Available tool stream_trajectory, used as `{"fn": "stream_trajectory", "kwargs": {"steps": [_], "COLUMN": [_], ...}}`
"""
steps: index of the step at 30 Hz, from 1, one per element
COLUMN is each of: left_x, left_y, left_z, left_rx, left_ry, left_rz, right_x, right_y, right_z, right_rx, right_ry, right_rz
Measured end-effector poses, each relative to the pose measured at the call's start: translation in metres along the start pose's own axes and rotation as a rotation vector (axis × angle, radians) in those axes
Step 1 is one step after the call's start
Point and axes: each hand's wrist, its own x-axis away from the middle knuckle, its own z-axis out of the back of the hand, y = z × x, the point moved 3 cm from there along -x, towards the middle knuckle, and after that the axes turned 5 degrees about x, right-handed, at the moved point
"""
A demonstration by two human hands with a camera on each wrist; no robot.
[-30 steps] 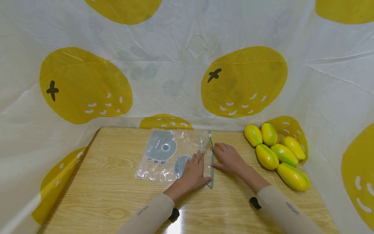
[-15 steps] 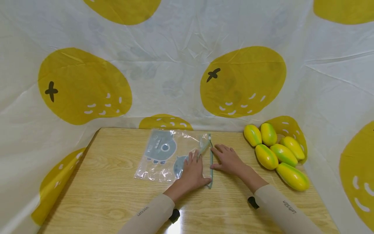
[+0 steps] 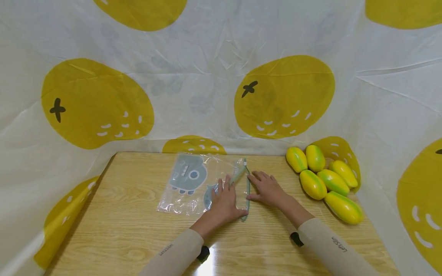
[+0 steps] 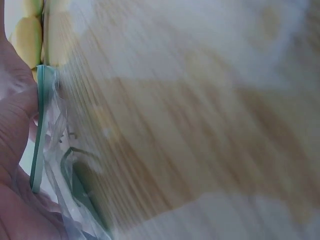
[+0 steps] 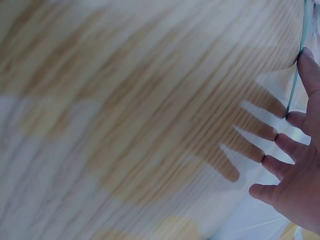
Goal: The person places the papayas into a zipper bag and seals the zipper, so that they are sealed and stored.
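Observation:
A clear plastic zip bag (image 3: 188, 201) with blue-grey cartoon monsters lies flat on the wooden table, its green-edged mouth facing right. My left hand (image 3: 223, 203) presses on the bag near the mouth, fingers spread and thumb at the green strip. The mouth's upper edge bows left, leaving a gap between the two strips. At the right strip, my right hand (image 3: 269, 188) touches the edge with its thumb and index fingertip, its other fingertips down on the table. In the left wrist view the green strip (image 4: 42, 130) stands up beside the left hand.
Several yellow-green mango-like fruits (image 3: 312, 184) are grouped at the table's right rear. A white cloth with large yellow fruit prints (image 3: 286, 96) hangs around the back and sides. Wooden tabletop (image 3: 127, 230) extends to the left and front.
My left hand has slid slightly left with its fingers more spread, drawing the bag's upper strip away from the right one, so the mouth gapes wider. The right hand stays at the edge.

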Motion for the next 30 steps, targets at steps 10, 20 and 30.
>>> {"fn": "stream_trajectory", "kwargs": {"steps": [10, 20, 30], "left_x": [0.0010, 0.0011, 0.0012], "left_y": [-0.0061, -0.0070, -0.0080], "left_z": [0.0003, -0.0032, -0.0027], "left_rx": [-0.050, -0.043, -0.069], "left_ry": [0.032, 0.009, 0.027], "left_rz": [-0.011, -0.053, -0.077], "right_x": [0.0004, 0.0011, 0.0020], "right_y": [-0.0034, -0.0032, -0.0017], "right_z": [0.0007, -0.0001, -0.0023], "right_rx": [0.000, 0.000, -0.012], "right_ry": [-0.012, 0.005, -0.011], "right_rz": [-0.020, -0.011, -0.021]}}
